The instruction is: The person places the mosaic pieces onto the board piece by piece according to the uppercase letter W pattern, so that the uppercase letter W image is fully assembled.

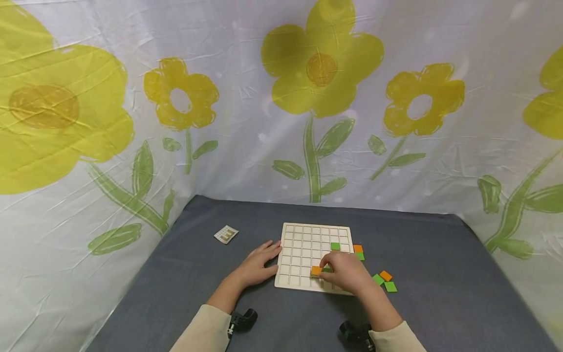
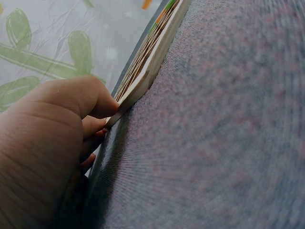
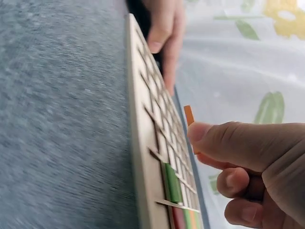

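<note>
A pale wooden grid board (image 1: pixel 296 252) lies on the dark cloth. My right hand (image 1: pixel 347 271) is over its front right part, pinching an orange square tile (image 3: pixel 189 114) between thumb and index finger, edge-on above the cells in the right wrist view. Close by the fingertips a green tile (image 3: pixel 172 183) sits in the board. Another green tile (image 1: pixel 335 246) lies farther back in a cell. At the board's left edge, my left hand (image 1: pixel 256 264) rests with fingers extended and thumb apart, fingertips touching the rim (image 2: pixel 126 102).
Right of the board, an orange tile (image 1: pixel 358 249) and a green tile (image 1: pixel 360 256) lie against its edge. Nearer me are a loose orange tile (image 1: pixel 386 275) and green tiles (image 1: pixel 390 287). A small printed card (image 1: pixel 226 234) lies back left. A flowered curtain (image 1: pixel 246 161) hangs behind.
</note>
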Motion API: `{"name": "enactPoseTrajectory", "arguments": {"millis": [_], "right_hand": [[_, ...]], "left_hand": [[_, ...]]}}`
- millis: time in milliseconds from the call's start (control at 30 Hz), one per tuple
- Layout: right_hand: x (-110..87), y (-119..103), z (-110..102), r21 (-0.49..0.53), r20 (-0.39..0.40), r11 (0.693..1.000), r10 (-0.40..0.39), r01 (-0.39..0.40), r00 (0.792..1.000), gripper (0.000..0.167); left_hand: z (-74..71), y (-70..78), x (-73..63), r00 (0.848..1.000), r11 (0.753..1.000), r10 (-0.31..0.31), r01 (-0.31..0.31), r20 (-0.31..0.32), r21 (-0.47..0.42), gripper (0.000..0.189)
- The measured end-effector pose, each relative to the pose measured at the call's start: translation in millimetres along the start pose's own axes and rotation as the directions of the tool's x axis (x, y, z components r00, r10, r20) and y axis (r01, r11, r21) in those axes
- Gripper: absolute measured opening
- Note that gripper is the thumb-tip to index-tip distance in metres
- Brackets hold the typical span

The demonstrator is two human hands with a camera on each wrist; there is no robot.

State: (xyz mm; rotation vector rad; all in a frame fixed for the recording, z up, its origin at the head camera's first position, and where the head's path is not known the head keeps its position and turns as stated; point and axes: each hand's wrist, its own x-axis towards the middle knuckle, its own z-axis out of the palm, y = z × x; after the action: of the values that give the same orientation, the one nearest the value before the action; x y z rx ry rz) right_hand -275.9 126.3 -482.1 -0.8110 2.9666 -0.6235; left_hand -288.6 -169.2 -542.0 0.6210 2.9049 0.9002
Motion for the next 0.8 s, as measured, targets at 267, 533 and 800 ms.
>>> {"name": "enactPoseTrajectory", "arguments": {"millis": [267,533,800], "right_hand": [[1.8,1.5,12.3,-0.039,0.006,0.999,-0.016,0.016,1.000,0.014],[3.8,2.9,16.4,-0.068,-0.039,0.998,-0.001,-0.002,0.999,0.013],[3.0,1.0,17.1,-0.090,-0.057,0.996,-0.010,0.004,0.998,0.009]], "left_hand": [[0.4,-2.2,0.8,1.000,1.000,0.009,-0.009,0.003,-0.004,0.060],[-0.4,-1.2,0.6,1.000,1.000,0.015,-0.015,0.001,-0.003,0.060],[-0.2,-2.1,0.3,1.000,1.000,0.017,-0.017,0.005,-0.002,0.061]]}}
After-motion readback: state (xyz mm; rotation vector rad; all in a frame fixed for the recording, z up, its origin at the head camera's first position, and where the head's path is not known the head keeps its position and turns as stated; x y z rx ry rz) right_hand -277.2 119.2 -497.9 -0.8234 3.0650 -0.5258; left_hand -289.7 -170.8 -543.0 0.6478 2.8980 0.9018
